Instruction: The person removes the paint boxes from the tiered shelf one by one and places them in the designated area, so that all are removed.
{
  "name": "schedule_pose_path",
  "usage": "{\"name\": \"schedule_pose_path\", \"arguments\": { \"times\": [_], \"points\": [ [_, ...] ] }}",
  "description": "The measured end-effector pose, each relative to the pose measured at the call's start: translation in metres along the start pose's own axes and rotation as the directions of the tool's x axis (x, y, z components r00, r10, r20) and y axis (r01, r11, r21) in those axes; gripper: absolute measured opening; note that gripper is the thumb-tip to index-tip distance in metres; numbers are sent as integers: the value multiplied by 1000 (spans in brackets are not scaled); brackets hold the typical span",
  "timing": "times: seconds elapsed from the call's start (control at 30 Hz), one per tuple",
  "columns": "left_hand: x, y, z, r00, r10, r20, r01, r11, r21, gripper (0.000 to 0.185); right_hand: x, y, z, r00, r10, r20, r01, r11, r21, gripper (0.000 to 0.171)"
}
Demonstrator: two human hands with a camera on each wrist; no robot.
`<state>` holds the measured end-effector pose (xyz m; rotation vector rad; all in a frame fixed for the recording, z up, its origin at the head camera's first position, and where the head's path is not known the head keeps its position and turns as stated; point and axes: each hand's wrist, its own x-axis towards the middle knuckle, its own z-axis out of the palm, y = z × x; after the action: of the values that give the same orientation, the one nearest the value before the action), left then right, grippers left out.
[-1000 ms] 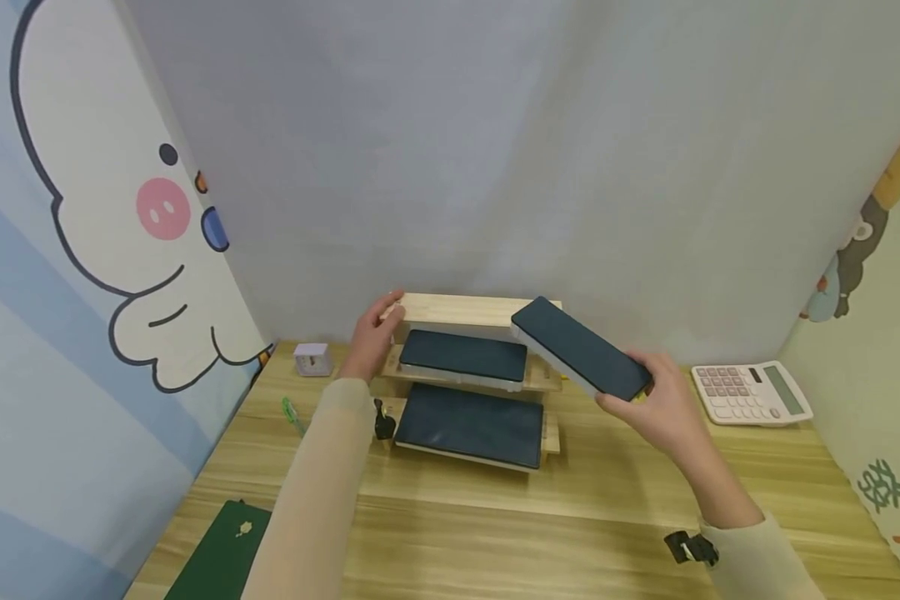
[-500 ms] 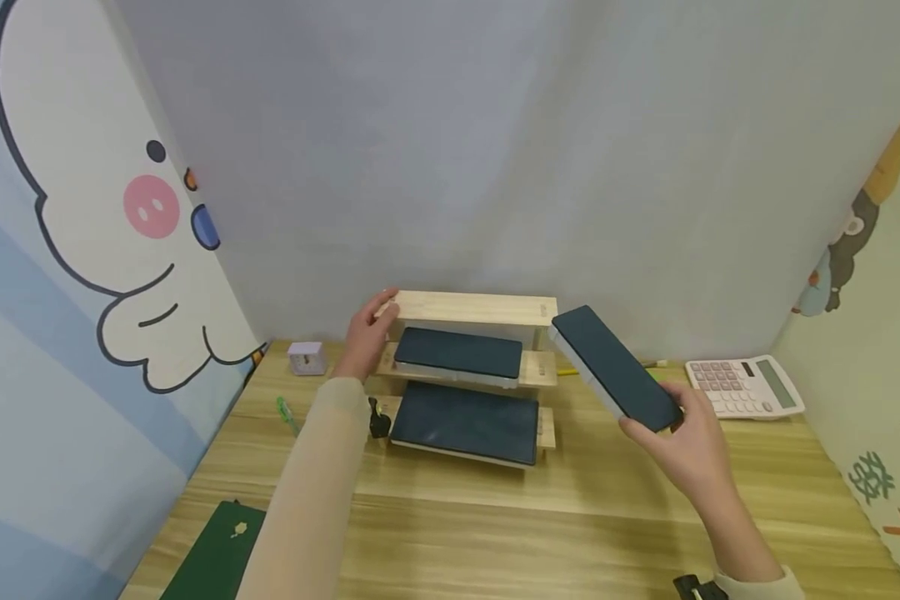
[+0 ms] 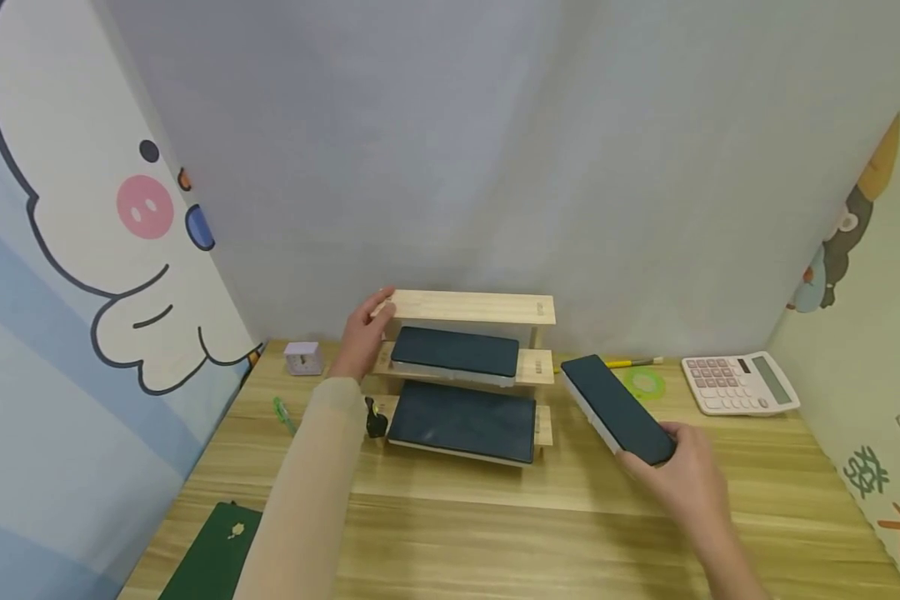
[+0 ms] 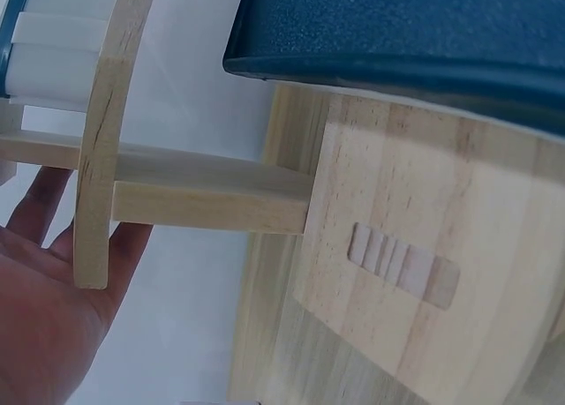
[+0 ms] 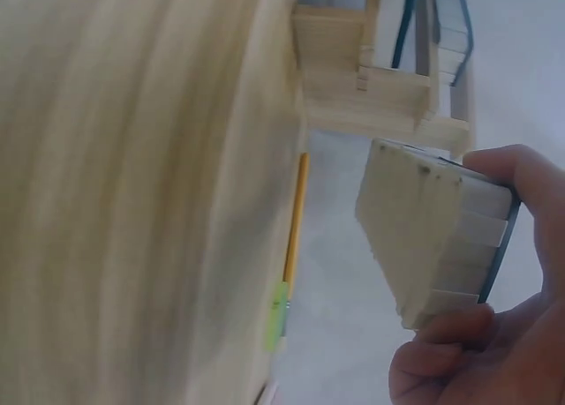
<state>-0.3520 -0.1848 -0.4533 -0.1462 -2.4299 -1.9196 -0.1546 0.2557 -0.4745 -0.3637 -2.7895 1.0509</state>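
My left hand [image 3: 362, 337] grips the left end of the top board of a small three-tier wooden stand [image 3: 465, 307]; in the left wrist view, fingers [image 4: 44, 198] show behind the board's end. Off the stand's right side, my right hand [image 3: 686, 479] holds a slim white box with a dark blue top [image 3: 618, 410], tilted above the table. The right wrist view shows the box's pale underside [image 5: 410, 224], thumb and fingers at its near end. Similar dark-topped boxes lie on the middle tier [image 3: 456, 352] and, larger, on the lowest tier [image 3: 463, 422].
A white calculator [image 3: 738, 383] lies at the right. Behind the held box are a yellow-handled brush [image 3: 630, 362] and a light green ring-shaped item [image 3: 645, 382]. On the left are a small lilac clock [image 3: 303, 358], a green pen [image 3: 282, 412] and a green notebook [image 3: 213, 550].
My right hand has carried the box right, away from the top board, and lowered it toward the table. The brush and green item have come into fuller view. My left hand stays on the stand.
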Motion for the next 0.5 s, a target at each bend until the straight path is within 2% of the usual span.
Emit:
{"name": "schedule_pose_path", "arguments": {
  "times": [0.1,0.33,0.5],
  "points": [
    [-3,5,0,1000,5,7,-5,1000,-21,53,-2,5,7,1000,19,21,-18,999,-40,92],
    [-19,32,0,999,-21,38,23,998,-55,53,-8,10,19,998,30,56,-24,994,-111,91],
    [-21,36,-1,999,-29,39,31,998,-51,52,-10,10,26,997,35,74,-24,990,-140,91]
  ]
}}
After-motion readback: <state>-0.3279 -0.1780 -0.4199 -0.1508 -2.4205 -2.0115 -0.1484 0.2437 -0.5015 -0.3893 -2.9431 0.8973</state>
